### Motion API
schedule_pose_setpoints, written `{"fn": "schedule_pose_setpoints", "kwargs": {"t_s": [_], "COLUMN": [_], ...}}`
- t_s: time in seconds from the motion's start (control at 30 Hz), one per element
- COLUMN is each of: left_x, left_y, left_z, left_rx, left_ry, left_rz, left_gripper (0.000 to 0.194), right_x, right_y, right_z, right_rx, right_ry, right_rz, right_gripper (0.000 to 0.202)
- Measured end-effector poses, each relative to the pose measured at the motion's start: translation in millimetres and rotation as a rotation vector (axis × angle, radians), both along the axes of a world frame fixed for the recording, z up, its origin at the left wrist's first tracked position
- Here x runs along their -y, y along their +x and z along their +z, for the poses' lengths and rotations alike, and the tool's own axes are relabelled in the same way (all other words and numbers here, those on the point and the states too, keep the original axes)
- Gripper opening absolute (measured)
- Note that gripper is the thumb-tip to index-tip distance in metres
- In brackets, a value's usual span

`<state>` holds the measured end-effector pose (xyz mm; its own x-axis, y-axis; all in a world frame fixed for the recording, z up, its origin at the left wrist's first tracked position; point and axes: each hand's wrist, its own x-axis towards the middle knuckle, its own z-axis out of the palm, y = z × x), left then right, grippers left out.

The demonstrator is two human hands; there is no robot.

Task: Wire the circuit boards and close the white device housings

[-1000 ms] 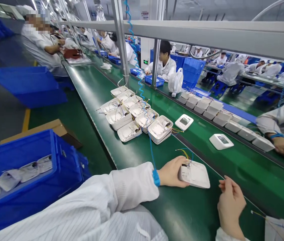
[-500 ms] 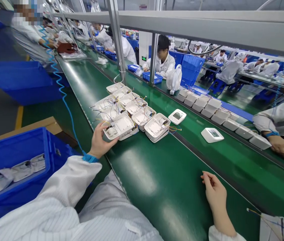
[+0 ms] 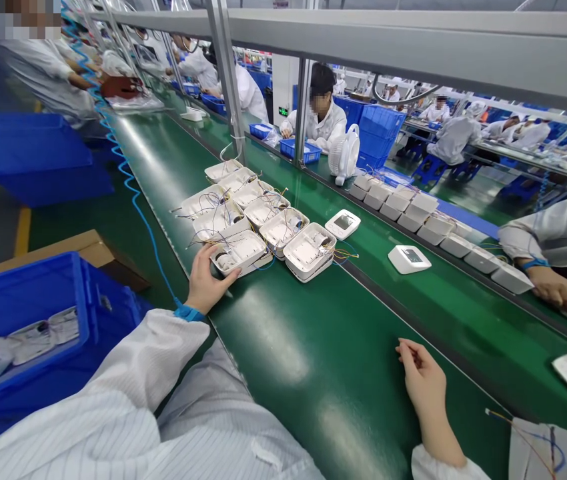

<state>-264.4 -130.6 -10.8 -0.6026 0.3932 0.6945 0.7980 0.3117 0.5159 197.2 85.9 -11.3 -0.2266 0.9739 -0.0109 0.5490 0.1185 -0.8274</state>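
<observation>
My left hand (image 3: pixel 205 283) is closed on the near end of a white plastic housing (image 3: pixel 244 248), thumb on the near side and fingers at the far side. That open housing holds a small motor-like part and wires, and rests on another housing at the near end of the group. Beside it sits a further stack of open housings (image 3: pixel 309 250) with coloured wires trailing off the right side. My right hand (image 3: pixel 422 377) hovers low over the green belt with its fingers curled together; nothing shows in them. Near its wrist lies a white part with wires (image 3: pixel 538 443).
White display units (image 3: pixel 343 224) stand along the belt's far lane, another (image 3: pixel 409 259) farther right. A row of white housings (image 3: pixel 443 230) lines the far ledge. A co-worker's hand (image 3: pixel 558 290) is at right. A blue bin (image 3: pixel 86 313) stands at left, a metal frame overhead.
The display units have shifted left along the far lane, and one at the right edge has come further into view. My left hand's housing sits slightly farther right; my right hand has barely moved.
</observation>
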Motion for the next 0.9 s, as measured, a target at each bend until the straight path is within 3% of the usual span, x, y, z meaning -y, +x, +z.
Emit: {"fn": "schedule_pose_setpoints", "kwargs": {"t_s": [0.23,0.47,0.7,0.83,0.9], "left_x": [0,-2,-2,5,5], "left_y": [-3,-3,1,18,41], "left_z": [-4.8,-2.4,-1.2,3.3,5.5], "left_rx": [0.092,0.039,-0.039,-0.139,-0.187], "left_ry": [0.086,-0.033,-0.072,0.024,0.035], "left_rz": [-0.067,-0.053,-0.051,-0.008,-0.082], "left_gripper": [0.071,0.058,0.065,0.058,0.052], "right_x": [-1,-1,-1,0,0], "right_y": [2,2,1,0,-1], "right_z": [-2.6,-3.8,-1.9,-0.3,1.3], "right_rx": [0.001,0.006,0.022,0.020,0.012], "right_ry": [0.041,0.074,0.069,0.059,0.066], "right_rz": [0.019,0.042,0.041,0.041,0.044], "right_gripper": [0.049,0.048,0.049,0.049,0.048]}}
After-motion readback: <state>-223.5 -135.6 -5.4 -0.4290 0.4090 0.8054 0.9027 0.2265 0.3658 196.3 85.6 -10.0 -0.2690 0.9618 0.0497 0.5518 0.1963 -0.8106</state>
